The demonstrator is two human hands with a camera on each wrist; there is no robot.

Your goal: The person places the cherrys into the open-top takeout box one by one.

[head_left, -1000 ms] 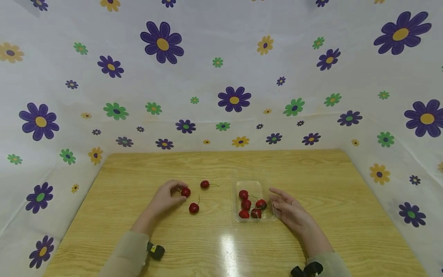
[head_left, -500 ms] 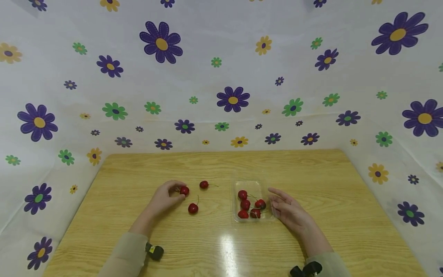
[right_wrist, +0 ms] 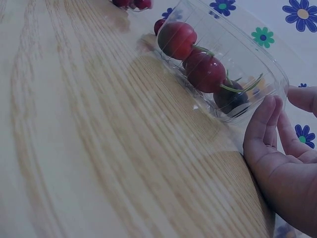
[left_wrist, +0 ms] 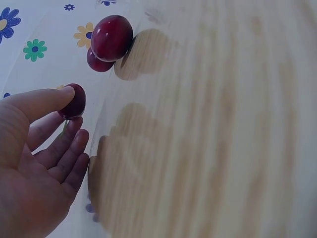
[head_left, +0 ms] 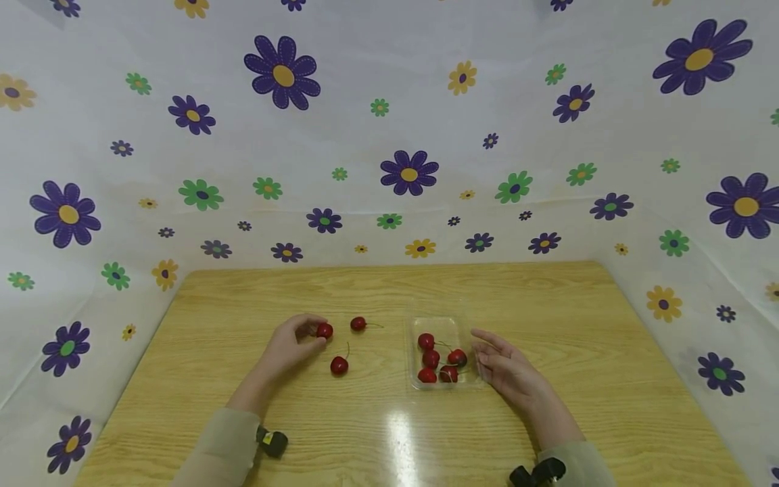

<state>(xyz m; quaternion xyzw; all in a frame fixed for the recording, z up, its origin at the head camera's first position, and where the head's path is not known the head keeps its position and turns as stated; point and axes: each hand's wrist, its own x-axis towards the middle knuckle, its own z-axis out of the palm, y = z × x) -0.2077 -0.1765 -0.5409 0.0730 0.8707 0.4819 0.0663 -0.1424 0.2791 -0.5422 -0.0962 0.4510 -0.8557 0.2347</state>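
Observation:
My left hand (head_left: 292, 343) pinches a dark red cherry (left_wrist: 76, 101) between thumb and fingers, its green stem pointing back toward the palm. Two more cherries lie just right of that hand: one farther back (head_left: 358, 324), one nearer (head_left: 339, 366), both with stems. A clear plastic container (head_left: 437, 325) stands right of them, with several stemmed red cherries (right_wrist: 205, 72) in its near part. Beside the container's right end is my right hand (head_left: 511, 372). Its fingers are loosely extended, and the fingertips (right_wrist: 270, 106) rest against the clear wall.
Everything stands on a wood-grain table (head_left: 341, 433). A white cloth (head_left: 341, 122) printed with flowers rises behind the table and along both sides. Each wrist carries a small black camera, one on the left (head_left: 273, 442) and one on the right (head_left: 538, 472).
My left hand has shifted very slightly away from me and up, with the pinched cherry. My right hand, the container and the loose cherries stay put.

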